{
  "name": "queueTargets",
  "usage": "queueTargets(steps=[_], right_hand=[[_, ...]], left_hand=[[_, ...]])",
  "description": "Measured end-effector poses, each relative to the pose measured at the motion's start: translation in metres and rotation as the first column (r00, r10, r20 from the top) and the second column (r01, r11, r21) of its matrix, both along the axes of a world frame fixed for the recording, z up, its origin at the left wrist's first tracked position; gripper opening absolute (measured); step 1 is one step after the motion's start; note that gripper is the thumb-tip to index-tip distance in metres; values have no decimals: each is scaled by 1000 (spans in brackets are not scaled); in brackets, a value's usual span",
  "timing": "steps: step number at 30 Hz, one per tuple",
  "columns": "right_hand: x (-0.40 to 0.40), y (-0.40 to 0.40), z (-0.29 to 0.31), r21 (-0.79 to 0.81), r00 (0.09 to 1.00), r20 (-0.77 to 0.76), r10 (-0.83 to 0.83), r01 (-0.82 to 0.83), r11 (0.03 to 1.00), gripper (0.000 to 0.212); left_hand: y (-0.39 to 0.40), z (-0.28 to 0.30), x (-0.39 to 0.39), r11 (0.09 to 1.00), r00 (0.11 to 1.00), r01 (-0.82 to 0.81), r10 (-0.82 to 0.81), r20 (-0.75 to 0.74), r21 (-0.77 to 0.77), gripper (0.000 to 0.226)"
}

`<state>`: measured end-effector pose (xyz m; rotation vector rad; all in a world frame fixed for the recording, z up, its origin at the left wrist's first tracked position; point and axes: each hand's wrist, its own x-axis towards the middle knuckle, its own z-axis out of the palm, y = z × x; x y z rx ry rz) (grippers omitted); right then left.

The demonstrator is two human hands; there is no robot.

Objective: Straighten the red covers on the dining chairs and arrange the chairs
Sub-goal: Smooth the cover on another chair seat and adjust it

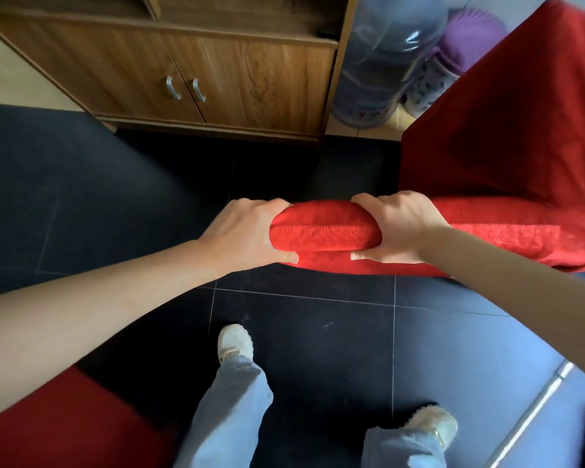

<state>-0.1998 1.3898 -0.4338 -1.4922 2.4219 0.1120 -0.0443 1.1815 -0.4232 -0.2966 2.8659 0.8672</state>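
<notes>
Both hands grip the top edge of a chair backrest wrapped in a red textured fabric cover (325, 231), mid-frame. Left hand (247, 234) clamps the left end, fingers (267, 206) curled over the far side, thumb under the near side. Right hand (395, 228) clamps just to the right, fingers curled over the top, thumb pressed along the lower near edge. Hands close together, not touching each other.

The red-covered dining chair (507, 140) extends to the right and up; its cover hangs in loose folds over the seat area, wrinkled along the edge.

Another red fabric-covered surface (75, 423) sits bottom left, partly under the left forearm; what it belongs to cannot be told.

Dark tiled floor (318, 332) underneath. Person's legs in light blue jeans, white sneakers (233, 342) on the floor below the hands.

Brown wooden cabinet with two metal door handles (217, 76) at top. Beside it, a large blue water bottle (385, 55) and a purple ribbed container (466, 42). A metal pole (534, 410) lies bottom right.
</notes>
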Motion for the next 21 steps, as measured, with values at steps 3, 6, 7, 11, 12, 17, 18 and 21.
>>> queueTargets(steps=[3, 6, 7, 11, 12, 17, 18, 21], right_hand=[[1, 14, 20, -46, 999, -18, -35, 34, 998, 91], [-2, 25, 41, -107, 995, -40, -86, 81, 991, 90], [-3, 30, 48, -127, 994, -44, -101, 94, 987, 89], [-10, 52, 77, -194, 989, -46, -140, 128, 972, 89], [-11, 60, 85, -213, 988, -44, -149, 137, 968, 90], [-16, 104, 115, -298, 984, -32, -175, 157, 941, 88], [-18, 116, 121, -318, 984, -26, -176, 159, 935, 86], [-25, 155, 143, -377, 986, 2, -169, 157, 913, 85]], left_hand=[[8, 29, -8, 996, 997, 63, -65, -35, -65, 75], [15, 62, -20, 984, 989, 124, -133, -64, -129, 74], [17, 73, -24, 979, 987, 136, -147, -69, -151, 74], [37, 114, -41, 959, 977, 179, -199, -72, -219, 74], [44, 124, -44, 951, 973, 199, -221, -71, -238, 75], [87, 174, -58, 902, 963, 258, -268, 20, -347, 73], [100, 184, -61, 892, 962, 265, -271, 36, -368, 73], [144, 217, -67, 861, 964, 262, -254, 76, -435, 70]])
